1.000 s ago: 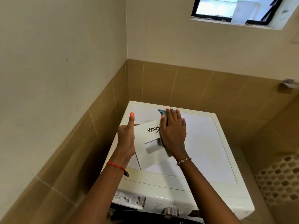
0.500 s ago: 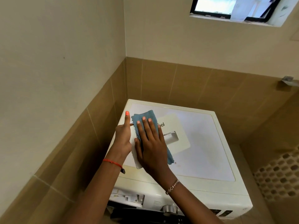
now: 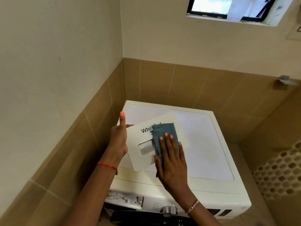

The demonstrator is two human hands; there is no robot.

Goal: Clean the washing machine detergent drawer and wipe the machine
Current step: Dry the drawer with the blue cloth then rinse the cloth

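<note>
The white detergent drawer (image 3: 140,154) is held front panel up above the top of the white washing machine (image 3: 203,144). My left hand (image 3: 118,139) grips its left edge, thumb pointing up. My right hand (image 3: 171,160) lies flat with straight fingers on a blue cloth (image 3: 163,132), pressing it onto the right part of the panel. The cloth covers the end of the brand lettering. The panel's recessed handle (image 3: 145,146) shows just left of the cloth.
The machine stands in a corner of tan-tiled walls (image 3: 162,82). The open drawer slot (image 3: 125,199) and a chrome dial (image 3: 169,209) are on its front below my arms. A window (image 3: 228,7) sits high on the far wall. A mosaic-tiled surface (image 3: 280,173) lies at right.
My right hand has slid the blue cloth from the drawer panel's left part to its right part, uncovering the start of the lettering. The left hand keeps its hold.
</note>
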